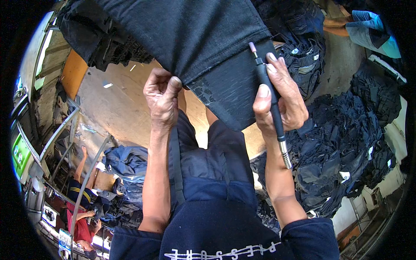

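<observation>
While the left hand (pixel 161 97) pinches the near-left edge of a dark garment (pixel 190 37) between thumb and bent fingers, the right hand (pixel 284 97) is closed around a slim black pen-shaped tool (pixel 272 95). The grip on the tool is narrow, with the thumb on one side of the barrel and the fingers on the other. Its pinkish tip (pixel 252 47) points away from the wearer and lies over the garment near the right edge; contact with the cloth cannot be confirmed. The garment is spread in front of the wearer, above the lap, and runs out at the upper border of the view. A raised seam crosses it between the hands.

To the right, a large heap of dark cloth (pixel 325 151) is noted. At lower left, a co-worker in a red top (pixel 82 223) is near bundled blue fabric (pixel 125 159).
</observation>
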The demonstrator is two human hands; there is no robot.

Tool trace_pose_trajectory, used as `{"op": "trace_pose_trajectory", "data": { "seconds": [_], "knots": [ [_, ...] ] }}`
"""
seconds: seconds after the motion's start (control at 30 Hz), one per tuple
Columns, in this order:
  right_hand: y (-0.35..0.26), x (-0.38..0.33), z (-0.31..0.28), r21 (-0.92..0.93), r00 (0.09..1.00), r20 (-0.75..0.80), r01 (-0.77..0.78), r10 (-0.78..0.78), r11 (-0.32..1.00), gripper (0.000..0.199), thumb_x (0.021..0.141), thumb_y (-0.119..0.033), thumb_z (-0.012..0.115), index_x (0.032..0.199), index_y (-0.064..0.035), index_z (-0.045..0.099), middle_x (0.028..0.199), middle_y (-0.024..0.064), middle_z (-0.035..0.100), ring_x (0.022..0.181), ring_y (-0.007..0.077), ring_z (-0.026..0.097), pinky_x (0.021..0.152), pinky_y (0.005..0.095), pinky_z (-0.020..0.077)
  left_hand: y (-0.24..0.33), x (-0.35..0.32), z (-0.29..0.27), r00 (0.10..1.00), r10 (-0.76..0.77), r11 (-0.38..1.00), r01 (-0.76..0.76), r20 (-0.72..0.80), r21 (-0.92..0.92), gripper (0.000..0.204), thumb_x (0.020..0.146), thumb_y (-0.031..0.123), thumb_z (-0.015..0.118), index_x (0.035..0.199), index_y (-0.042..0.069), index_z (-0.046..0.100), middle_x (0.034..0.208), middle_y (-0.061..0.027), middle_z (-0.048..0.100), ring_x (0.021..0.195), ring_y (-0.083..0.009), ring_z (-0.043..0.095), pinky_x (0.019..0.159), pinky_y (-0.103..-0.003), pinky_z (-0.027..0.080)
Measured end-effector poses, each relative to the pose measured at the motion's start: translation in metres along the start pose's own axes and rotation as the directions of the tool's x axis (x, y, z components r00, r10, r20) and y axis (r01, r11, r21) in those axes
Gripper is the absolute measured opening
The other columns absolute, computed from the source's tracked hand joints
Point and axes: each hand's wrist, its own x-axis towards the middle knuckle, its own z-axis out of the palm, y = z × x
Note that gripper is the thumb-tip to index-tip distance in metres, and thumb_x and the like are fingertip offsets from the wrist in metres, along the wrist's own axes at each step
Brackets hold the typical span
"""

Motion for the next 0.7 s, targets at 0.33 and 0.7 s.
{"op": "trace_pose_trajectory", "data": {
  "seconds": [0.33, 0.7],
  "knots": [
    [0.000, 0.000, -0.001, 0.004, 1.000, 0.022, 0.022, -0.022, 1.000, 0.034, 0.085, -0.004, 0.070, 0.116, 0.0074, 0.079, 0.108, 0.0225, 0.081, 0.112, 0.0409, 0.080, 0.107, 0.0590, 0.0591, 0.009, 0.004, 0.029, 0.985, 0.003, 0.994, 0.015, -0.173, 0.104, 0.026, 0.096, 0.015, 0.089, 0.103, 0.005, 0.066, 0.085, 0.0026, 0.065, 0.076, -0.0060, 0.061, 0.070, -0.022, 0.050],
    [0.000, 0.000, -0.002, 0.058, 0.991, 0.098, 0.087, -0.092, 0.995, 0.034, 0.082, -0.003, 0.071, 0.115, 0.0068, 0.079, 0.106, 0.0235, 0.081, 0.111, 0.0416, 0.080, 0.106, 0.0568, 0.0605, 0.011, 0.005, 0.033, 0.987, -0.006, 0.997, 0.019, -0.158, 0.075, 0.026, 0.095, 0.015, 0.089, 0.103, 0.006, 0.066, 0.086, 0.0027, 0.065, 0.077, -0.0066, 0.062, 0.071, -0.022, 0.052]
  ]
}}
